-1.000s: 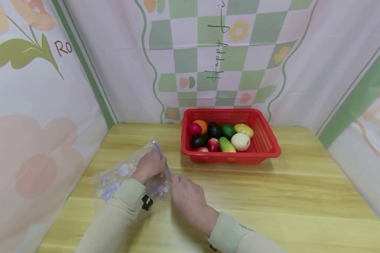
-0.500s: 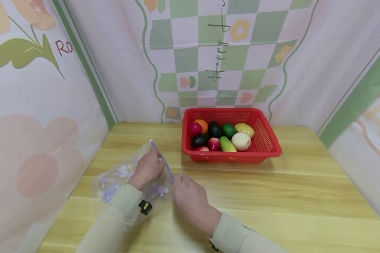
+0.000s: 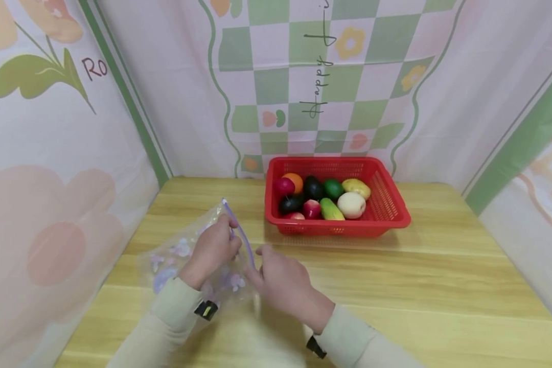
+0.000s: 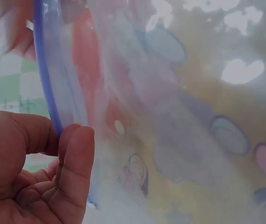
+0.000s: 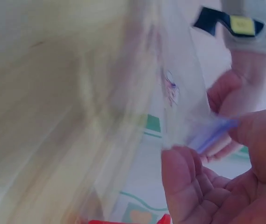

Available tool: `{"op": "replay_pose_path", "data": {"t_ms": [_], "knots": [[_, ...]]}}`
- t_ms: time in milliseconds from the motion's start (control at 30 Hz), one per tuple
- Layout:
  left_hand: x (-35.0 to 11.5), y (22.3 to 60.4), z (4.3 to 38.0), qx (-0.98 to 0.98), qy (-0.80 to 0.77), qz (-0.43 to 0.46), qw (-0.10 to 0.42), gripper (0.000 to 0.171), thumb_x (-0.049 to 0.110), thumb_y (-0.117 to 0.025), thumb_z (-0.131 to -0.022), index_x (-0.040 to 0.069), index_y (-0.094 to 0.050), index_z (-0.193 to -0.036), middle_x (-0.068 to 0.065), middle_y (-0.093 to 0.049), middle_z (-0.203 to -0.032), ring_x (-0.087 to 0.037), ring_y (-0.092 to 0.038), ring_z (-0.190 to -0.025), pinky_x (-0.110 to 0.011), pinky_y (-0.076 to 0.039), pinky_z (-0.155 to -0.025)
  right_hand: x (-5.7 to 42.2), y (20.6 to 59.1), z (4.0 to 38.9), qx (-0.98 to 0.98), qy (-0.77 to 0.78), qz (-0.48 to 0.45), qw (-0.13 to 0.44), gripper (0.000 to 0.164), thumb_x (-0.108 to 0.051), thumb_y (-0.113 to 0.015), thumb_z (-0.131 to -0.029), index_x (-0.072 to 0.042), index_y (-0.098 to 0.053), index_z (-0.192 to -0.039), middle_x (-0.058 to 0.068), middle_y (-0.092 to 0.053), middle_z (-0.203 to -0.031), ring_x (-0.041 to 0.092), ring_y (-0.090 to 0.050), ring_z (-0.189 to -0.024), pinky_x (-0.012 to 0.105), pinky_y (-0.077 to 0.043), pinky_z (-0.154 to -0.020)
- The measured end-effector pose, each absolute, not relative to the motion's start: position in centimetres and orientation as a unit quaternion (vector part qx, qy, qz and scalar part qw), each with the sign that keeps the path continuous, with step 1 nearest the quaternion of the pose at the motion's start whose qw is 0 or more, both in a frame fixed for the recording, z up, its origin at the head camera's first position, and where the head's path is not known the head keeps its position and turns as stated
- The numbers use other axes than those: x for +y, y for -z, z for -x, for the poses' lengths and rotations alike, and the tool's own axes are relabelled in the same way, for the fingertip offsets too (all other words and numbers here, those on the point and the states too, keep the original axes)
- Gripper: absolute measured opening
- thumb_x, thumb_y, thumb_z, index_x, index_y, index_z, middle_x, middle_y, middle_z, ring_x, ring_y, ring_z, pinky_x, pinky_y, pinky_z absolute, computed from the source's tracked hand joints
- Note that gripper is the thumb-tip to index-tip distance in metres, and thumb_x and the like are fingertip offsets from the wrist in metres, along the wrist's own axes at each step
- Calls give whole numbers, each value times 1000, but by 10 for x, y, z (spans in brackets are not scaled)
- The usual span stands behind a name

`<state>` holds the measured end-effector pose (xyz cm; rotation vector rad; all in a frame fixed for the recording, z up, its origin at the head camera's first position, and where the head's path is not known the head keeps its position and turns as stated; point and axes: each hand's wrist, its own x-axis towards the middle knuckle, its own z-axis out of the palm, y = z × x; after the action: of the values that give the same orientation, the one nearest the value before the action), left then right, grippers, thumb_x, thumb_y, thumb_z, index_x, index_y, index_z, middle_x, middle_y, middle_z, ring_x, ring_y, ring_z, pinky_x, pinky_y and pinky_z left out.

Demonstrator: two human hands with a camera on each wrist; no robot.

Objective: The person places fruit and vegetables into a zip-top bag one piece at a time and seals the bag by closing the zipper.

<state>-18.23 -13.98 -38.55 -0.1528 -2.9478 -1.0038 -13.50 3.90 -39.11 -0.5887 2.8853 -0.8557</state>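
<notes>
A clear zip bag (image 3: 179,249) with purple and pink printed figures is held slanting over the left side of the table. A purple strip (image 3: 241,232) runs along its mouth edge. My left hand (image 3: 216,250) pinches the bag near this strip; in the left wrist view the thumb and forefinger (image 4: 76,154) close on the edge. At the near end of the strip is my right hand (image 3: 282,281), its thumb and fingers spread apart. In the right wrist view the thumb (image 5: 249,126) meets the strip's end, with the fingertips (image 5: 177,161) against the clear film.
Behind the hands, towards the back of the table, stands a red plastic basket (image 3: 340,226). Inside lie several fruits and vegetables, among them an orange (image 3: 296,180), a white round one (image 3: 351,205) and a long green-yellow one (image 3: 331,209). Printed cloth (image 3: 188,102) hangs around the wooden table (image 3: 418,286).
The right thumb and forefinger have parted at the strip, and that hand has shifted slightly right. The bag's mouth edge has lifted and bowed a little. The left hand keeps its grip.
</notes>
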Motion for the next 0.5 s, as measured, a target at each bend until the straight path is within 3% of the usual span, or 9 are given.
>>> {"op": "replay_pose_path", "data": {"t_ms": [167, 400, 500], "knots": [[-136, 376, 174, -949, 300, 90, 31, 34, 6, -59, -81, 7, -50, -114, 4, -58, -67, -10, -54, -54, -28, -46, -53, 43, 380, 147, 921, 343, 171, 72, 50, -47, -53, -94, -7, -54, -124, -7, -59, -66, 11, -54, -50, 30, -47, -44], [-132, 365, 163, -949, 271, 142, 71, 28, 7, -60, -81, 9, -52, -108, 6, -54, -65, -9, -49, -53, -25, -44, -50, 42, 374, 158, 927, 335, 161, 51, 40, -42, -54, -95, -10, -60, -118, -7, -63, -77, 9, -56, -61, 27, -48, -54], [-131, 362, 160, -949, 259, 155, 85, 24, 7, -59, -80, 11, -55, -103, 7, -54, -66, -8, -48, -55, -25, -43, -52, 43, 372, 160, 928, 332, 165, 40, 33, -40, -55, -95, -12, -64, -109, -7, -61, -71, 9, -55, -60, 27, -47, -53]]}}
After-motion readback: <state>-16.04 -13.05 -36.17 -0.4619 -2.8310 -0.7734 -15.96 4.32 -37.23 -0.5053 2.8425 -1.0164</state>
